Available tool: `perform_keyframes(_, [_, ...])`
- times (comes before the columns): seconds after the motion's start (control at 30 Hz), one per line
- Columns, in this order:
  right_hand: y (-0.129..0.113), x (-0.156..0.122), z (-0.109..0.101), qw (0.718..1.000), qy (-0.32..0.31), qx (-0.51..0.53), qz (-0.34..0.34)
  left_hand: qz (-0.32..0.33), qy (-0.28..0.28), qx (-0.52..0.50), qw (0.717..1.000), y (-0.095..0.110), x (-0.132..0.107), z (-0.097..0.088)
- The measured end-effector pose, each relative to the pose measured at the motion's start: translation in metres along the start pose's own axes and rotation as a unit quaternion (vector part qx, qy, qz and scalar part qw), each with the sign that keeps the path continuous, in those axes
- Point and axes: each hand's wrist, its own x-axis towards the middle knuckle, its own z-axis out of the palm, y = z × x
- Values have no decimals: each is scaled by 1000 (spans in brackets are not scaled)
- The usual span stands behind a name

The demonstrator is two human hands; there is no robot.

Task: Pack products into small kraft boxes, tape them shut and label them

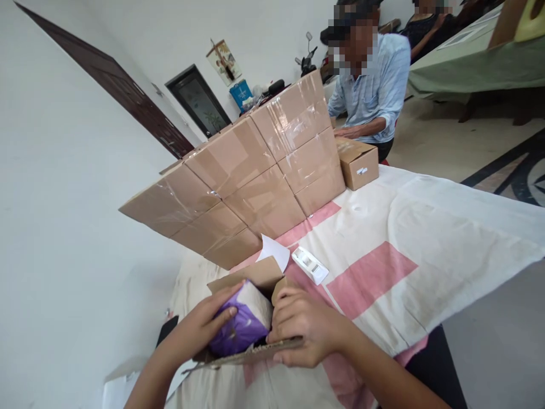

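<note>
My left hand (213, 318) clamps a purple-and-white, film-wrapped block (244, 329) at its three o'clock; my right hand (304, 326) pinches the open brown cardboard box (253, 272), block at nine o'clock.

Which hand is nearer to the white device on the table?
Right. The right hand, gripping the box, is just below the device in view; the left hand, on the purple pack, sits farther left.

No text, label, brand, number or sign can be read here.
</note>
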Motion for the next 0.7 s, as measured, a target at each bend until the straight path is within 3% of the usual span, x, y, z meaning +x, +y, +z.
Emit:
perform_keyframes(0.1, [-3, 1, -3, 1000, 11, 17, 2, -23, 77, -100, 992, -6, -3, -10])
perform_keyframes(0.17, [-3, 1, -4, 1000, 18, 23, 3, -52, 84, -168, 981, -8, -5, -18])
perform_keyframes(0.37, [-2, 3, 0, 999, 27, 41, -9, -139, -158, -206, 956, 6, -2, -26])
perform_keyframes(0.53, [-4, 5, -2, 1000, 20, 24, 0, -121, -160, -147, 969, 14, 1, -16])
perform_keyframes(0.7, [-5, 6, -2, 999, 31, 10, -3, -49, -156, -57, 985, 5, 8, -5])
